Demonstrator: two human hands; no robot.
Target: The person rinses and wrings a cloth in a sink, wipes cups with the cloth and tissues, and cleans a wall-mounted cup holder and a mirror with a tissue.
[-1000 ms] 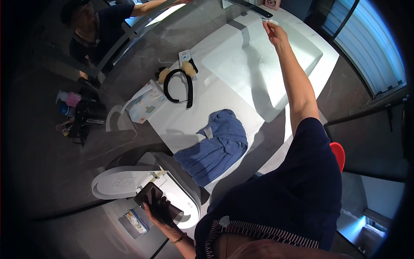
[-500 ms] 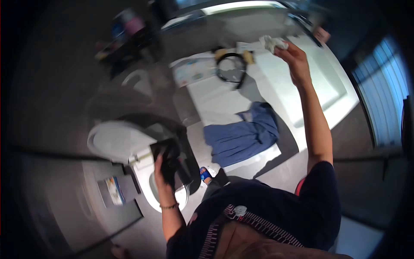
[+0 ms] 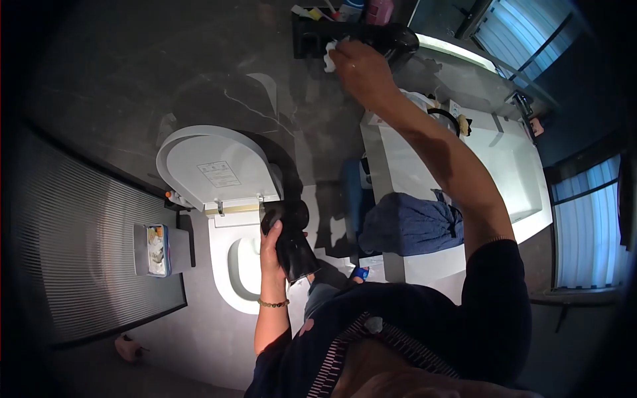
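Observation:
My left hand (image 3: 271, 249) is wrapped round a glossy black object (image 3: 296, 249) with a short cylinder on top and a longer part below; its exact kind is unclear. It is over the right side of the toilet (image 3: 229, 282), whose lid (image 3: 219, 162) stands raised. A crumpled white tissue or cloth (image 3: 330, 58) is pinched in my right hand (image 3: 363, 73), which is stretched up to the front of a black wall shelf (image 3: 306, 41). Whether the tissue touches the shelf, I cannot tell.
Bottles, including a pink one (image 3: 379, 12), stand on the shelf beside a dark rounded object (image 3: 400, 43). Blue cloth (image 3: 411, 225) lies over the white vanity counter (image 3: 424, 265) beside the basin (image 3: 517, 172). A bin (image 3: 176, 252) stands left of the toilet, by a ribbed glass panel (image 3: 86, 252).
My view has turned left. My right hand has moved from above the basin to the wall shelf, still with the white tissue. My left hand keeps hold of the black object.

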